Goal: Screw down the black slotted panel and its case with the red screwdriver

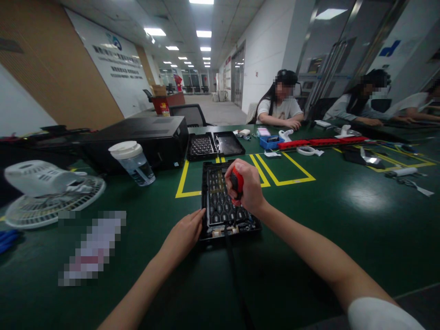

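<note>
A shallow black plastic case (pixel 204 198) lies on the table before me, with rows of dark oval cells inside and small parts and wires along its near end. My left hand (pixel 188 228) grips the case's left edge; its thumb is hard to see. Over the near right part of the case, my right hand (pixel 250 185) is wrapped round the red and black handle of a screwdriver (pixel 238 181). The screwdriver points down at the near end, its tip too small to make out. A dark strap or cable (pixel 233 266) runs from the near end towards me.
Behind are a second open black case (pixel 201 145) and its lid (pixel 229 144). At left stand a lidded clear cup (pixel 135 166), a large black box (pixel 144 137) and a white fan (pixel 51 188). A blue tray (pixel 270 142) lies right of the lid. Co-workers sit at far right.
</note>
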Demonstrator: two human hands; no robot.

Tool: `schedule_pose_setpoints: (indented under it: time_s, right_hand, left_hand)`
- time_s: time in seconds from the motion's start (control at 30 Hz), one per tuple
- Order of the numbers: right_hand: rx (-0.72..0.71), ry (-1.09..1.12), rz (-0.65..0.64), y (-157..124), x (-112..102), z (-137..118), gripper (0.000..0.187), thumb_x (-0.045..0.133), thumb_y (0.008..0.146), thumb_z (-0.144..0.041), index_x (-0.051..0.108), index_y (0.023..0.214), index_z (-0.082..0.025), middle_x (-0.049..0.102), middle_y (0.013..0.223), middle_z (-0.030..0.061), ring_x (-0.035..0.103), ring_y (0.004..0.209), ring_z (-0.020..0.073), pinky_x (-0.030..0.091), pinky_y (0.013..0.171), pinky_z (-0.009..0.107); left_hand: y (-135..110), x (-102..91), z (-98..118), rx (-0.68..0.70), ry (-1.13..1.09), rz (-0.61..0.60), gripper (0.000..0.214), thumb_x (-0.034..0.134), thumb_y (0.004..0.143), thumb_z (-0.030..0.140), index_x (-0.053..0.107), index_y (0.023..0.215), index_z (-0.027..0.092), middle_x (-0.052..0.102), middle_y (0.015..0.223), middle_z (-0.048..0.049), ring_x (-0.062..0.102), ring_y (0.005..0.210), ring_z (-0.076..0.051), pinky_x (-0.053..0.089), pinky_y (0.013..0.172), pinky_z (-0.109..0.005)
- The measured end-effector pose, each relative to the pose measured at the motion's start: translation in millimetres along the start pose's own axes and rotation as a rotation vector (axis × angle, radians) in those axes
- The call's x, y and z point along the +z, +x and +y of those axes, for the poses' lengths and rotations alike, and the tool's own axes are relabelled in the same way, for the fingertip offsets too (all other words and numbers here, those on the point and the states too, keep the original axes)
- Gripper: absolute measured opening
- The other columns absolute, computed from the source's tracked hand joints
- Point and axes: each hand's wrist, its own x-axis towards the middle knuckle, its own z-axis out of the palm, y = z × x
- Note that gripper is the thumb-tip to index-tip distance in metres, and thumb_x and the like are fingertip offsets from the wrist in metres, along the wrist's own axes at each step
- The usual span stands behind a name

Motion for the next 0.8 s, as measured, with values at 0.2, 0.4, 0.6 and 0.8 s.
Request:
schedule_pose_setpoints:
  time_s: [0.2, 0.4, 0.6, 0.8]
  right_hand:
    - [-0.033, -0.066, 0.117, -6, 5, -2, 0.024, 0.039, 0.084, -0.031, 0.047, 0.067, -0.017, 0.042, 0.047, -0.0066, 0.033, 0.030, 0.0033, 0.023, 0.027, 0.013]
    - [-0.078, -0.123, 0.213, -11, 10, -4, 0.025, 0.040, 0.085, -0.031, 0.045, 0.065, -0.017, 0.041, 0.047, -0.0071, 0.033, 0.031, 0.0023, 0.024, 0.030, 0.014]
    - [-0.101, -0.147, 0.297, -12, 12, -2, 0.026, 0.041, 0.086, -0.035, 0.045, 0.067, -0.018, 0.041, 0.049, -0.0070, 0.034, 0.033, 0.0024, 0.026, 0.032, 0.015]
    - [-0.088, -0.182, 0.326, -13, 16, 0, 0.027, 0.042, 0.086, -0.039, 0.045, 0.068, -0.018, 0.041, 0.050, -0.0069, 0.035, 0.035, 0.0032, 0.026, 0.033, 0.015]
  left_hand:
    - [0, 0.9, -1, -0.005, 0.006, -0.001, 0.045, 0.031, 0.087, 0.024, 0.044, 0.129, 0.015, 0.053, 0.128, -0.0101, 0.054, 0.112, -0.020, 0.042, 0.098, -0.035]
    - [0, -1.5, 2, 0.001, 0.005, 0.004, 0.045, 0.031, 0.087, 0.022, 0.044, 0.129, 0.013, 0.053, 0.127, -0.0111, 0.054, 0.112, -0.020, 0.042, 0.098, -0.035]
    - [-1, -0.7, 3, 0.000, 0.002, 0.010, 0.044, 0.032, 0.087, 0.021, 0.045, 0.129, 0.014, 0.054, 0.127, -0.0099, 0.055, 0.111, -0.019, 0.042, 0.098, -0.034]
    - [0, -0.9, 2, -0.002, 0.013, -0.024, 0.046, 0.030, 0.088, 0.023, 0.042, 0.131, 0.012, 0.051, 0.129, -0.0125, 0.053, 0.114, -0.021, 0.041, 0.099, -0.036]
